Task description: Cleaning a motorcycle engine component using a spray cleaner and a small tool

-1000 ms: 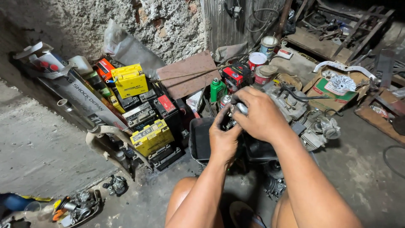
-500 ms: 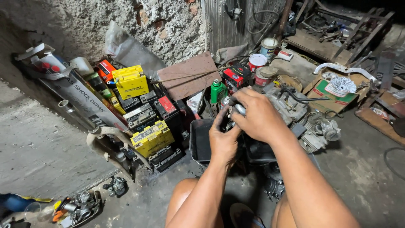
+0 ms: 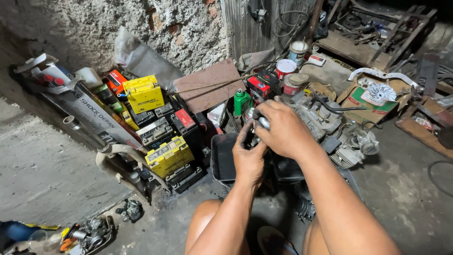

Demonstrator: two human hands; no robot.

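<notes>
Concrete floor (image 3: 52,174), cluttered with batteries. Left hand (image 3: 248,158) and right hand (image 3: 283,130) both clamped on small metal part (image 3: 264,123) above black tray (image 3: 221,158); grip unchanged from half-second prior, no visible progress.

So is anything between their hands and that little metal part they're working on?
Nothing visible: the left hand and right hand both grip the small metal part directly, above the black tray.

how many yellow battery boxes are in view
2. One yellow battery box sits high on the pile by the wall; the other lies lower, left of the black tray. More may be hidden in the pile.
</notes>
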